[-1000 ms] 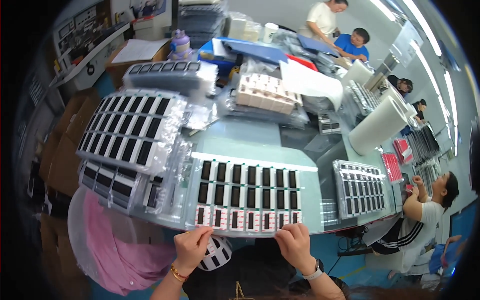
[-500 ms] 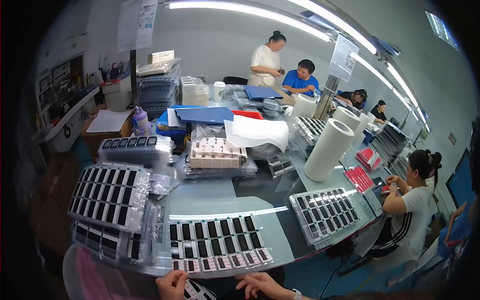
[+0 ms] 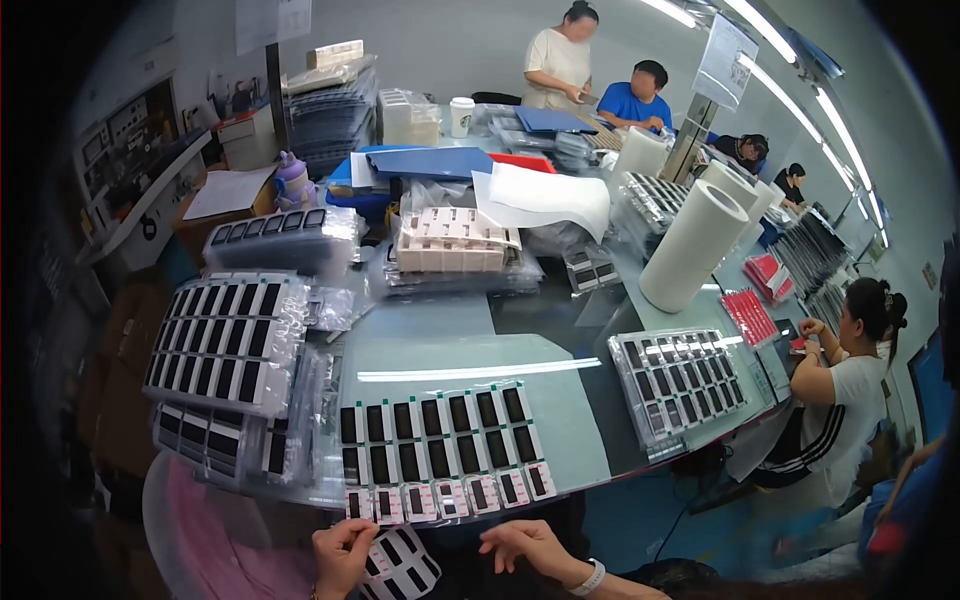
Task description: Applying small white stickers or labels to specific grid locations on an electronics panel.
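Below the table's near edge, my left hand [image 3: 342,556] has thumb and fingers pinched together. What lies between the fingertips is too small to make out. Close beside it, partly covered by the hand, is a white sheet with black rectangular pieces [image 3: 408,562]. My right hand [image 3: 532,550], with a white band at the wrist, hovers to the right with loosely bent fingers apart and nothing visible in them. Just beyond both hands, rows of black rectangular panels [image 3: 438,448] with pale borders lie on the table; the nearest row has white-and-pink backings [image 3: 448,497].
Stacked trays of black panels [image 3: 218,340] stand at the left, and another panel tray [image 3: 680,378] lies right. Farther back are a beige tray stack [image 3: 452,245], white rolls [image 3: 695,245] and a purple bottle [image 3: 294,182]. A co-worker [image 3: 850,350] sits at the right edge.
The view has tilted down, so the table and its contents sit higher and more of the white sheet shows. My left hand keeps its pinch; my right hand stays apart from it.
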`<state>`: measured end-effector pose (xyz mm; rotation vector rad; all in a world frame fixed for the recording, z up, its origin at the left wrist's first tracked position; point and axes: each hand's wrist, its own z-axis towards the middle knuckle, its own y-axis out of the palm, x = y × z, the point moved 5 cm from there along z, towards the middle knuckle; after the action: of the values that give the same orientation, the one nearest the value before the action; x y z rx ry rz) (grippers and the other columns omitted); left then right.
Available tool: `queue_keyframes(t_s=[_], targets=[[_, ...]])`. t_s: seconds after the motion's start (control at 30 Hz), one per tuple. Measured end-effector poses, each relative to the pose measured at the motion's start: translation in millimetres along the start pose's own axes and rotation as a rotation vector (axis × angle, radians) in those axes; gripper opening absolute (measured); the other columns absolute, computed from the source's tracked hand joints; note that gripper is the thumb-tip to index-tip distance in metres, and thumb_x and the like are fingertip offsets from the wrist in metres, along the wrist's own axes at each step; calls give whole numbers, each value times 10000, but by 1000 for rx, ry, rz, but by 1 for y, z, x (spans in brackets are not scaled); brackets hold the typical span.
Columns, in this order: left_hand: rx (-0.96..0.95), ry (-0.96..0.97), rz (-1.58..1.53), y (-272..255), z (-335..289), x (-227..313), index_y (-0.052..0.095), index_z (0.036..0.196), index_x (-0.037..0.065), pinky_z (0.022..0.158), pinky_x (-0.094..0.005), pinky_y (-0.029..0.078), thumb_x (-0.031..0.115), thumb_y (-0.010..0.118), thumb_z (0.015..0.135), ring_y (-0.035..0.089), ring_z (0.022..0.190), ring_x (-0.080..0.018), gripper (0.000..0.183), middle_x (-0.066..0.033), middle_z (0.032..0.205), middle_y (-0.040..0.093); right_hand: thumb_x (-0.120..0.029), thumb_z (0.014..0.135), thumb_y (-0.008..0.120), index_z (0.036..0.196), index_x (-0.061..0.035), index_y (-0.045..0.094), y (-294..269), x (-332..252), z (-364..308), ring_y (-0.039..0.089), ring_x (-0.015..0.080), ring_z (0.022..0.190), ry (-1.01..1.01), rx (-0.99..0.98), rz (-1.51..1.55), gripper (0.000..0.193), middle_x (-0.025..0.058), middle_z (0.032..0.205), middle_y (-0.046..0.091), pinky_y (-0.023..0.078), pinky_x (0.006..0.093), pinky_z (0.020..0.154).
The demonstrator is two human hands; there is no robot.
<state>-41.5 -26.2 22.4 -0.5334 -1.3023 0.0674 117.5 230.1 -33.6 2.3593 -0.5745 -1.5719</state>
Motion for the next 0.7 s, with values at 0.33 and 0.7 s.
queue_keyframes(t_s=[0.33, 0.7], targets=[[-4, 37, 20, -5, -9, -7, 712, 794, -6, 502, -236, 401, -9, 750, 812, 537, 491, -62, 42, -35, 552, 601, -171, 1070, 529, 1099, 76, 672, -5, 2, 8, 698, 166, 690, -140, 135, -24, 287, 142, 980, 727, 531, 245, 574], [-163, 77, 95, 10, -32, -36, 743, 831, -1, 472, -260, 383, -11, 768, 823, 533, 465, -104, 29, -75, 570, 603, -160, 1079, 509, 1129, 51, 667, -21, 46, -11, 690, 139, 728, 34, 86, 45, 268, 105, 976, 711, 551, 246, 632]])
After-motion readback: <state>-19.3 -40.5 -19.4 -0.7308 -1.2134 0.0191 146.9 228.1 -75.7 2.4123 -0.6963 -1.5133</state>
